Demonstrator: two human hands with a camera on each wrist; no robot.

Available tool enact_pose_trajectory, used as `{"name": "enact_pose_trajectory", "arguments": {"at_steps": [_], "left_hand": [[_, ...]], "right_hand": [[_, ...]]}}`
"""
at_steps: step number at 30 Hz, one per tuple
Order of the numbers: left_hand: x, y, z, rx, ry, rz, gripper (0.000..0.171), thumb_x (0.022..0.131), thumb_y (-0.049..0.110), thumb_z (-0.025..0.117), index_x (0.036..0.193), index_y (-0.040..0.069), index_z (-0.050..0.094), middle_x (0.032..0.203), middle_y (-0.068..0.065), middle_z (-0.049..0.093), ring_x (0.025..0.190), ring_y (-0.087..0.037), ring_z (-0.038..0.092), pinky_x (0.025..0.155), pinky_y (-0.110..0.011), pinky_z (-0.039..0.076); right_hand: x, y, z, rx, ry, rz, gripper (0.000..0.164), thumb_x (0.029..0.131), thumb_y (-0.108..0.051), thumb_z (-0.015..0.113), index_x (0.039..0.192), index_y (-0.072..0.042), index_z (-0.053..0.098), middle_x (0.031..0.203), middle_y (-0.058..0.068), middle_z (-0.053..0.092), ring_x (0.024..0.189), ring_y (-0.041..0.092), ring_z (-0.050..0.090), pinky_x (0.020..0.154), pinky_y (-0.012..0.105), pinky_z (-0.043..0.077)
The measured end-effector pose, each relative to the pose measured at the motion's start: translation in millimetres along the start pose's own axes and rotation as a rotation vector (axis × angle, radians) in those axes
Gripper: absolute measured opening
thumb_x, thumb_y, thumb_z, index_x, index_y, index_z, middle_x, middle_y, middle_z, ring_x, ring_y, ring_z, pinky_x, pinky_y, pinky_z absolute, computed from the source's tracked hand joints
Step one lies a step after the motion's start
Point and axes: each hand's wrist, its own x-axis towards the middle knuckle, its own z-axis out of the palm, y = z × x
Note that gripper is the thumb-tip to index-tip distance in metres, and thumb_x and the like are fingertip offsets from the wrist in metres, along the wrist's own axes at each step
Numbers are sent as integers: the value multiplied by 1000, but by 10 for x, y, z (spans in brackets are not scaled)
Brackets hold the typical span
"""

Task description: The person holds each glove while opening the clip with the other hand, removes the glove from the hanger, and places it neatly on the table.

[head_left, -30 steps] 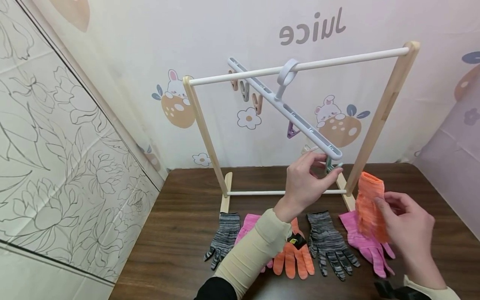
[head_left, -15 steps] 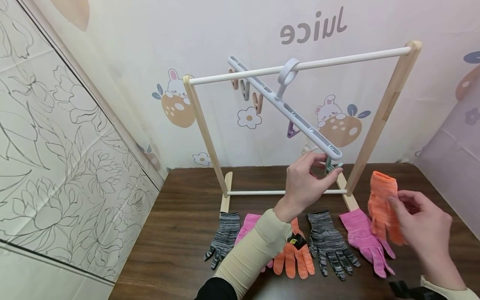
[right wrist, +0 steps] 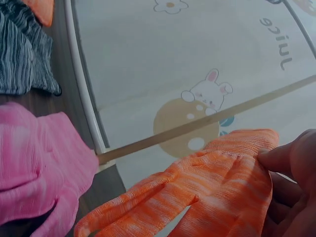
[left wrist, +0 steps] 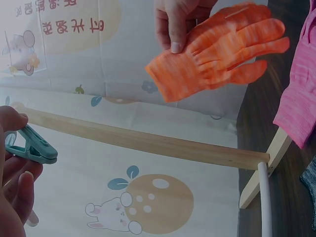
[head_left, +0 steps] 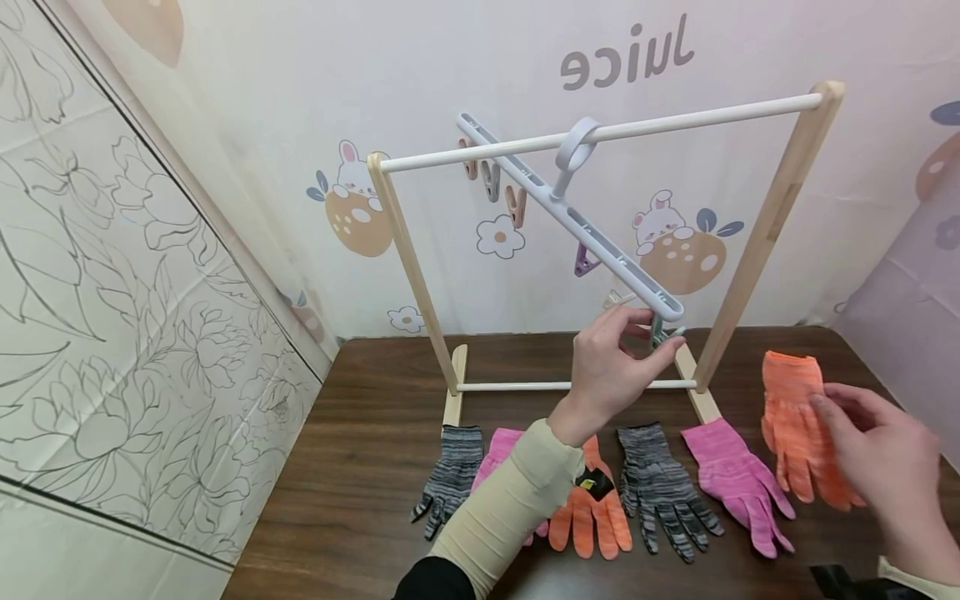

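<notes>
My left hand pinches a green clothespin at the near end of a pale grey clip hanger. In the left wrist view, thumb and fingers lie on the clothespin's handles, and its tips meet. My right hand pinches an orange glove by the side near its cuff. The glove is held up to the right of the rack, cuff upward and fingers hanging down. No part of it touches the clothespin.
Along the table's front lie a grey striped glove, a pink glove partly behind my left forearm, another orange glove, another grey glove and another pink glove. Several other clothespins, including a purple one, hang from the hanger.
My right hand has moved right with the orange glove, away from above the pink glove, and the glove's fingers now show more fully. My left hand stays on the clothespin.
</notes>
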Motion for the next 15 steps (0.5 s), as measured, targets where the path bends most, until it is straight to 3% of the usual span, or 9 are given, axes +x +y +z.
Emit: {"name": "enact_pose_trajectory", "arguments": {"at_steps": [10,15], "left_hand": [[-10,2,6,-12,-1,-8,29,84,19,81,105,8,65,96,0,70,84,3,64,66,-6,46],[-9,-2,11,-14,-1,-8,29,84,19,81,105,8,65,96,0,70,84,3,64,65,-7,46]], "right_hand": [[15,176,-2,-10,-108,88,38,99,-25,63,120,7,64,100,26,67,69,-18,34,52,15,36],[20,227,9,-16,-130,111,40,100,-26,61,123,7,63,111,30,64,70,-16,34,52,16,38]]}}
